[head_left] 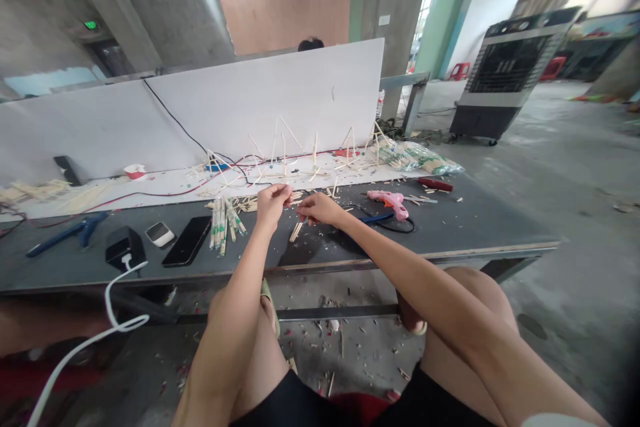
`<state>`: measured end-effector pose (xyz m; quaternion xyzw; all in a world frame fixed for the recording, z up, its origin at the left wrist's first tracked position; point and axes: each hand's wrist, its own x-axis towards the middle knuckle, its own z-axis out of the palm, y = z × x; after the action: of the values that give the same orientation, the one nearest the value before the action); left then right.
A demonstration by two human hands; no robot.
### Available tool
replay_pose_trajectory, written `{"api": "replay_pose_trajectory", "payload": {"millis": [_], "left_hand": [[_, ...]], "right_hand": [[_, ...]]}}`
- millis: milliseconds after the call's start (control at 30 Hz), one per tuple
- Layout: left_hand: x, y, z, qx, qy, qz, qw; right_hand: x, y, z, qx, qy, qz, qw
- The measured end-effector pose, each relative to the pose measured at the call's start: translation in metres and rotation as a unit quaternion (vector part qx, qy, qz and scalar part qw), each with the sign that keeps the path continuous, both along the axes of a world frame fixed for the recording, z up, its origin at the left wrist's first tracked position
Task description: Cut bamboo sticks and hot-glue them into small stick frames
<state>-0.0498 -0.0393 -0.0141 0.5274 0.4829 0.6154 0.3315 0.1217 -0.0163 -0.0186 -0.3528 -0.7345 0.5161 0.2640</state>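
Over the dark tabletop, my left hand is closed in a pinch with its fingertips together. Close to its right, my right hand is also pinched, fingers pointing left. Whatever either holds is too small to make out. Just below the right hand lie a few short wooden sticks. Wrapped bundles of wooden sticks rest left of my left hand, with loose cut pieces scattered behind. A pink glue gun lies to the right. Thin stick frames stand behind my hands on the white strip.
A phone, a small white device, a black box with a white cable and a blue tool lie left. Plastic packs of sticks and a red-handled tool lie right. A white panel stands behind.
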Motion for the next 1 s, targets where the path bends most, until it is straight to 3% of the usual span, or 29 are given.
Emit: {"api": "replay_pose_trajectory", "payload": {"millis": [133,300,400,467,533,633,733,867,1000], "left_hand": [[-0.018,0.006,-0.003,0.002,-0.015,0.103,0.995],[-0.040,0.013,-0.012,-0.029,0.054,0.219,0.974],[-0.043,0.012,-0.015,-0.058,0.074,0.245,0.965],[-0.039,0.009,-0.014,-0.069,0.070,0.236,0.967],[-0.031,0.006,-0.012,-0.064,0.056,0.204,0.975],[-0.015,0.000,-0.006,-0.041,0.007,0.091,0.995],[0.002,-0.005,-0.001,-0.027,-0.041,-0.009,0.999],[0.015,-0.008,-0.001,-0.055,-0.115,-0.037,0.991],[0.012,-0.008,-0.003,-0.071,-0.099,-0.009,0.992]], "right_hand": [[0.008,0.017,0.015,-0.033,0.105,-0.050,0.993],[0.032,0.033,0.056,0.050,0.197,-0.159,0.966],[0.039,0.035,0.082,0.115,0.247,-0.216,0.938],[0.039,0.035,0.093,0.151,0.267,-0.247,0.919],[0.033,0.032,0.093,0.171,0.250,-0.240,0.922],[0.021,0.024,0.079,0.178,0.125,-0.163,0.962],[0.010,0.015,0.059,0.197,0.019,-0.072,0.978],[0.002,0.007,0.042,0.187,0.040,-0.017,0.981],[0.016,0.009,0.051,0.213,0.034,-0.103,0.971]]}}
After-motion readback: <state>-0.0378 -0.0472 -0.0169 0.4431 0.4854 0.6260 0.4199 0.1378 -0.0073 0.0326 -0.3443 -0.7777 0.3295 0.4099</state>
